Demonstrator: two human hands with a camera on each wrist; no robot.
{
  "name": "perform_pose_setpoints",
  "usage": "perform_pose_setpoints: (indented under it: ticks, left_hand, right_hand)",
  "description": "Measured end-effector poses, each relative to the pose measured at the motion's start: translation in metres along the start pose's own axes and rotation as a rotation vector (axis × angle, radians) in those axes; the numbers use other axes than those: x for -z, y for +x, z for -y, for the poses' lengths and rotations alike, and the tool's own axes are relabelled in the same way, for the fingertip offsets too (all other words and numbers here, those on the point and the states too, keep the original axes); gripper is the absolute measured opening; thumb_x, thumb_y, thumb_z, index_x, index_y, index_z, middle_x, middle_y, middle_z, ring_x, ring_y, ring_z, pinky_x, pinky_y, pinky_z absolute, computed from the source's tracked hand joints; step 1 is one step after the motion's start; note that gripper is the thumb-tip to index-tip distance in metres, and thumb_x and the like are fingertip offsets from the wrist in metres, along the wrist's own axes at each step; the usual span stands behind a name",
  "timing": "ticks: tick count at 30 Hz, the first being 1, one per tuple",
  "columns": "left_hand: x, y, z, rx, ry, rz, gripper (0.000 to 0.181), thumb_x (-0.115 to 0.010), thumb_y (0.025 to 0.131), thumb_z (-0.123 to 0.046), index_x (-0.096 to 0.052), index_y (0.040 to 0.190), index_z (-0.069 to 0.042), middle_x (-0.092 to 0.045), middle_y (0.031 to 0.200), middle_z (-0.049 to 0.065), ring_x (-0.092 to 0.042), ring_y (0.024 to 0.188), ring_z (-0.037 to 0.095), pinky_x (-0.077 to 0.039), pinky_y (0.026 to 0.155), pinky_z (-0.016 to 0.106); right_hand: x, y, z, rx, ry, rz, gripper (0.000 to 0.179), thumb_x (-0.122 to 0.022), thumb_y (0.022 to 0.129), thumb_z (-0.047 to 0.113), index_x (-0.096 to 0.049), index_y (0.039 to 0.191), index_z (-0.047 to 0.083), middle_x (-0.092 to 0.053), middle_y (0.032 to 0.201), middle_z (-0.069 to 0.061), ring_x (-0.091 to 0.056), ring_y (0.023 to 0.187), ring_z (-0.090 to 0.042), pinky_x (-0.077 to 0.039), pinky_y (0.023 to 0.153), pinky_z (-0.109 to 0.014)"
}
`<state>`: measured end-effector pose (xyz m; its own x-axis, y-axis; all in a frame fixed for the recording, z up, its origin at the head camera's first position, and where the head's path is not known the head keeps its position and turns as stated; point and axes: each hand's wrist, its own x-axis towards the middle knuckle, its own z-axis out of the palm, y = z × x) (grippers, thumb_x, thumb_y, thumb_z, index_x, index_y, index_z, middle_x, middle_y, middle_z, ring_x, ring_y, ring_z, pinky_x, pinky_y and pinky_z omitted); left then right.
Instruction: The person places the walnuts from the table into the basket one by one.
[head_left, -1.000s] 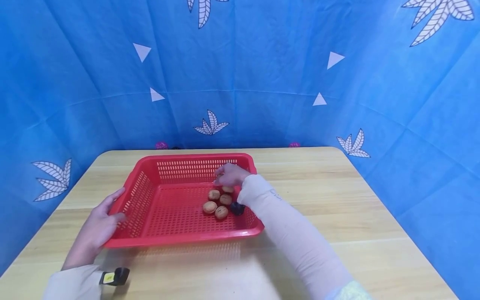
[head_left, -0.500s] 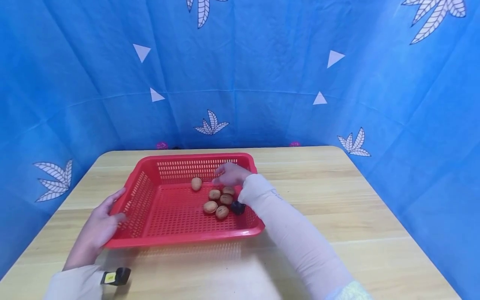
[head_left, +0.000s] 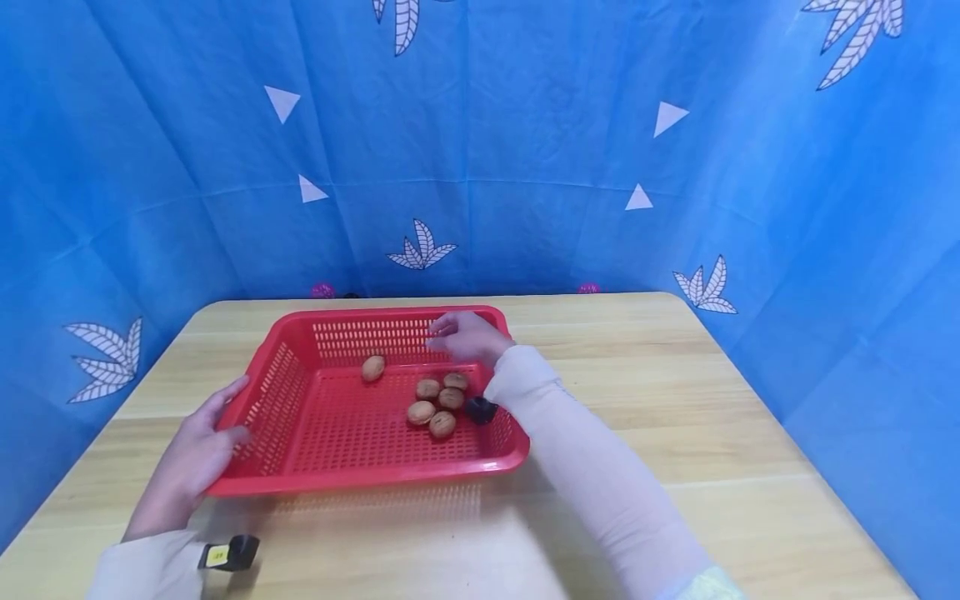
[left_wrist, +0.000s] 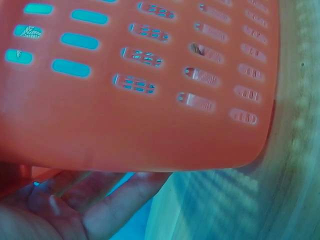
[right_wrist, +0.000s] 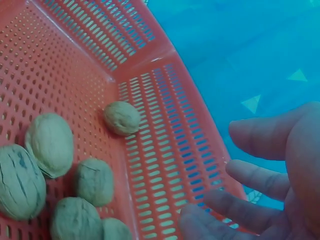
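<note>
A red plastic basket with slotted walls sits on the table. My left hand holds its left side, thumb over the rim; in the left wrist view, fingers show beside the basket's edge. Several walnuts lie clustered in the right half of the basket. Apart from them, a single walnut rests close to the back wall. My right hand hovers over the back right corner, its fingers loosely bent and apart. Nothing lies between them, as the right wrist view shows.
The light wooden table extends to the right of the basket and in front of it. A blue patterned cloth hangs behind and along the sides. A black wrist camera on the right arm overlaps the basket's right side.
My right hand has let go of a walnut, which has rolled left along the back wall. That hand has then lifted a little. The left hand and basket stay in place.
</note>
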<state>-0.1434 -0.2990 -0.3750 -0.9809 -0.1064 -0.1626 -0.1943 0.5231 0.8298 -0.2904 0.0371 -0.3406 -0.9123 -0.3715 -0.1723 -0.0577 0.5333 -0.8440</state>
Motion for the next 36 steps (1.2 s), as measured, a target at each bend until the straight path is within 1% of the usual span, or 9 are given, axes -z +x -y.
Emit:
perform_pose_setpoints:
  ticks: [2, 6, 10, 13, 17, 24, 28, 32, 36]
  left_hand:
    - [0.001, 0.0, 0.0, -0.008, -0.001, -0.003, 0.078, -0.046, 0.094, -0.007, -0.002, 0.157, -0.02, -0.029, 0.144, 0.034, -0.058, 0.095, 0.033, -0.055, 0.063, 0.036]
    - [0.003, 0.001, 0.0, -0.025, -0.004, -0.004, 0.077, -0.045, 0.095, -0.006, -0.003, 0.157, -0.02, -0.029, 0.143, 0.034, -0.058, 0.094, 0.031, -0.055, 0.063, 0.035]
    - [0.004, 0.0, -0.001, -0.016, -0.014, -0.001, 0.077, -0.046, 0.095, -0.007, -0.003, 0.157, -0.02, -0.029, 0.143, 0.034, -0.06, 0.091, 0.03, -0.056, 0.063, 0.036]
    - [0.004, -0.001, -0.001, -0.015, -0.013, -0.004, 0.078, -0.046, 0.094, -0.007, -0.003, 0.157, -0.019, -0.029, 0.143, 0.034, -0.06, 0.091, 0.031, -0.056, 0.063, 0.037]
    - [0.005, -0.001, -0.001, -0.019, -0.015, -0.006, 0.078, -0.047, 0.094, -0.007, -0.003, 0.157, -0.019, -0.028, 0.144, 0.034, -0.058, 0.094, 0.034, -0.056, 0.063, 0.037]
    - [0.005, 0.001, 0.0, -0.019, -0.026, -0.003, 0.078, -0.048, 0.095, -0.008, -0.003, 0.157, -0.021, -0.028, 0.144, 0.034, -0.058, 0.095, 0.034, -0.056, 0.064, 0.037]
    - [0.002, 0.001, 0.001, -0.011, -0.031, 0.0, 0.08, -0.05, 0.094, -0.009, -0.001, 0.157, -0.021, -0.028, 0.144, 0.033, -0.058, 0.097, 0.035, -0.057, 0.065, 0.037]
    - [0.001, 0.0, 0.002, -0.006, -0.034, -0.007, 0.081, -0.051, 0.094, -0.009, -0.002, 0.157, -0.021, -0.028, 0.144, 0.033, -0.058, 0.098, 0.036, -0.057, 0.065, 0.037]
    - [0.0, -0.001, 0.002, -0.006, -0.05, -0.003, 0.08, -0.05, 0.095, -0.009, -0.002, 0.157, -0.022, -0.028, 0.144, 0.033, -0.058, 0.098, 0.035, -0.057, 0.066, 0.037]
  right_hand:
    - [0.004, -0.002, -0.001, 0.005, 0.007, -0.007, 0.036, -0.067, 0.091, 0.022, -0.061, 0.123, 0.008, -0.061, 0.117, -0.007, -0.058, 0.104, -0.021, -0.051, 0.088, -0.034]
    - [0.014, -0.006, -0.002, 0.02, 0.156, 0.004, 0.036, -0.065, 0.093, 0.017, -0.057, 0.125, 0.003, -0.06, 0.118, -0.012, -0.059, 0.101, -0.024, -0.05, 0.092, -0.042]
    - [0.024, -0.01, -0.003, 0.056, 0.282, 0.01, 0.037, -0.061, 0.095, 0.01, -0.053, 0.127, -0.004, -0.057, 0.121, -0.016, -0.057, 0.108, -0.031, -0.048, 0.095, -0.046]
    - [0.032, -0.014, -0.003, 0.073, 0.291, -0.01, 0.036, -0.061, 0.095, 0.01, -0.054, 0.127, -0.004, -0.057, 0.12, -0.016, -0.056, 0.112, -0.035, -0.048, 0.095, -0.046]
    - [0.042, -0.021, -0.005, 0.082, 0.298, -0.039, 0.032, -0.061, 0.095, 0.01, -0.056, 0.124, -0.001, -0.057, 0.121, -0.019, -0.058, 0.11, -0.035, -0.048, 0.095, -0.047]
    - [0.058, -0.035, -0.017, 0.097, 0.239, -0.079, 0.031, -0.061, 0.095, 0.012, -0.056, 0.123, 0.0, -0.056, 0.119, -0.017, -0.057, 0.113, -0.039, -0.053, 0.088, -0.038]
    - [0.061, -0.042, -0.028, 0.099, 0.189, -0.151, 0.033, -0.062, 0.095, 0.013, -0.055, 0.123, -0.001, -0.057, 0.117, -0.015, -0.061, 0.106, -0.034, -0.055, 0.083, -0.036]
    - [0.061, -0.051, -0.041, 0.119, 0.183, -0.251, 0.033, -0.063, 0.094, 0.015, -0.056, 0.122, -0.001, -0.059, 0.114, -0.016, -0.063, 0.1, -0.031, -0.056, 0.08, -0.038]
    - [0.063, -0.062, -0.057, 0.114, 0.175, -0.29, 0.03, -0.064, 0.093, 0.016, -0.056, 0.119, 0.001, -0.06, 0.113, -0.017, -0.064, 0.099, -0.032, -0.055, 0.082, -0.041]
